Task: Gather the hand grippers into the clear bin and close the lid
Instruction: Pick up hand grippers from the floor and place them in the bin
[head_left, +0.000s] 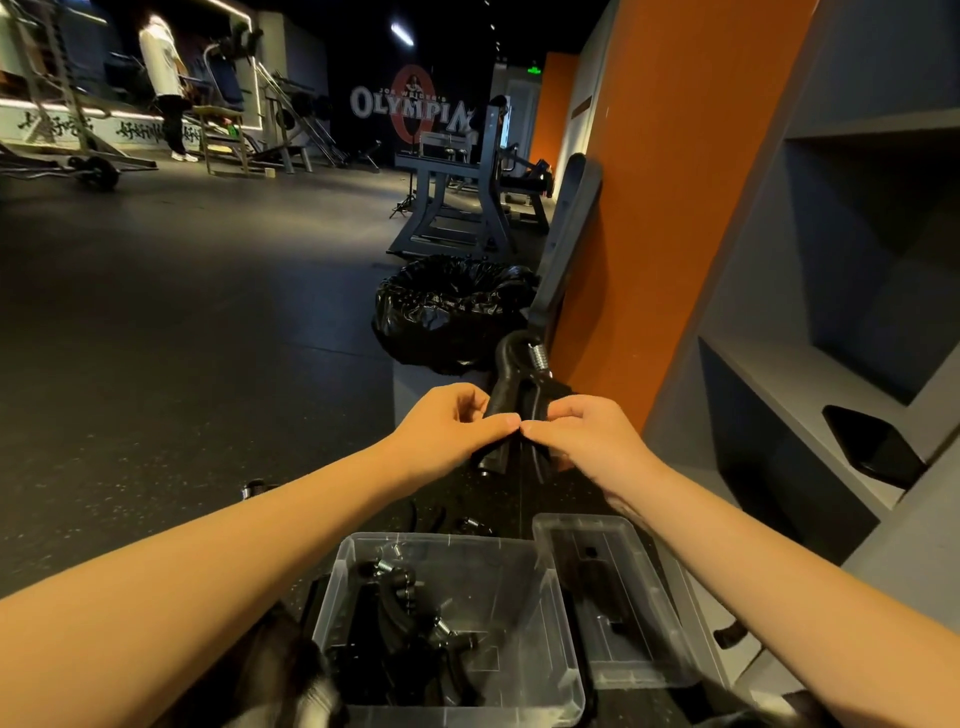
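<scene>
At twelve o'clock from the clear bin (333, 592), both hands clamp one black hand gripper (511, 371), left hand (447, 431) round one handle, right hand (592, 441) on the other, thumb tips touching; their grip hides most of both handles. More grippers (410, 616) lie tangled inside the bin, too dark to count, its lid (631, 603) lying off at three o'clock, with half-hidden pieces (474, 525) on the floor (208, 364) beyond.

Black hand gripper (506, 364) aloft; bin (467, 714) lidless
</scene>
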